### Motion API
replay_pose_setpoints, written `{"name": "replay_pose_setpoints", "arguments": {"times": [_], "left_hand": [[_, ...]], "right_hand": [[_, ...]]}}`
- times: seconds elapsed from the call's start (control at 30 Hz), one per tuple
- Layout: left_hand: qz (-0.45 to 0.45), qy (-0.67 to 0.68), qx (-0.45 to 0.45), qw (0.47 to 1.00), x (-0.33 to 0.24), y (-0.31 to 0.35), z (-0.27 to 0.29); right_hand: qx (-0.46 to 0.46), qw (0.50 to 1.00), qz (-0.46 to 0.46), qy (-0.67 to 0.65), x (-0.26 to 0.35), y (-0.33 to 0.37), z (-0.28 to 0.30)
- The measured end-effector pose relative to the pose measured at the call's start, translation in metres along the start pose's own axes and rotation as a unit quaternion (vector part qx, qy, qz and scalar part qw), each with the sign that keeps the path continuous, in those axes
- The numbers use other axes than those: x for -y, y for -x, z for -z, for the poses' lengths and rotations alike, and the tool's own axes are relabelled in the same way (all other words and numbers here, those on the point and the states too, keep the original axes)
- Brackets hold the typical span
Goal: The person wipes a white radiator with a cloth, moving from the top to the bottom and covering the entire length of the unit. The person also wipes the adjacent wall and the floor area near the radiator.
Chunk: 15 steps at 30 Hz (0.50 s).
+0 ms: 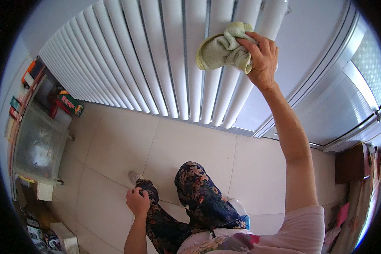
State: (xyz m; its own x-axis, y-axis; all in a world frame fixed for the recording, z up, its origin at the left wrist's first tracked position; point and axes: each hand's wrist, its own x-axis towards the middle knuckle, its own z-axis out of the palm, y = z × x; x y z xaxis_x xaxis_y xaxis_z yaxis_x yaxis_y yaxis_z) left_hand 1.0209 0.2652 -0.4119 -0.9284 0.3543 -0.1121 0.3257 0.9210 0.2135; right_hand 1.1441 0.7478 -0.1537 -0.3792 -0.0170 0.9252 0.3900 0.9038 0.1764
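Note:
A pale green cloth [225, 50] with a yellowish edge is bunched in my right hand [263, 59], fingers closed around its right side. The cloth lies against the upright tubes of a white radiator [169, 55], close to the radiator's right end. My right arm is stretched far forward. My left hand [138, 201] rests on my left knee, its fingers bent loosely over the dark flowered trousers [199, 186], and nothing shows in it.
Right of the radiator stands a metal-framed door [338, 101], with a dark brown box-like piece [350, 164] nearer to me. At the left are a glass-topped table [40, 142] and a green and red carton [70, 103]. Beige tiles [114, 144] cover the floor.

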Motion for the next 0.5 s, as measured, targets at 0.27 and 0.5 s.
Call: {"name": "replay_pose_setpoints", "arguments": {"times": [0.27, 0.5], "left_hand": [[-0.012, -0.009, 0.001, 1.0, -0.022, 0.006, -0.006], [-0.271, 0.104, -0.129, 0.948, -0.024, 0.008, -0.025]], "right_hand": [[0.229, 0.97, -0.061, -0.056, 0.011, 0.157, -0.024], [0.245, 0.68, -0.393, -0.569, 0.142, 0.156, 0.011]]}}
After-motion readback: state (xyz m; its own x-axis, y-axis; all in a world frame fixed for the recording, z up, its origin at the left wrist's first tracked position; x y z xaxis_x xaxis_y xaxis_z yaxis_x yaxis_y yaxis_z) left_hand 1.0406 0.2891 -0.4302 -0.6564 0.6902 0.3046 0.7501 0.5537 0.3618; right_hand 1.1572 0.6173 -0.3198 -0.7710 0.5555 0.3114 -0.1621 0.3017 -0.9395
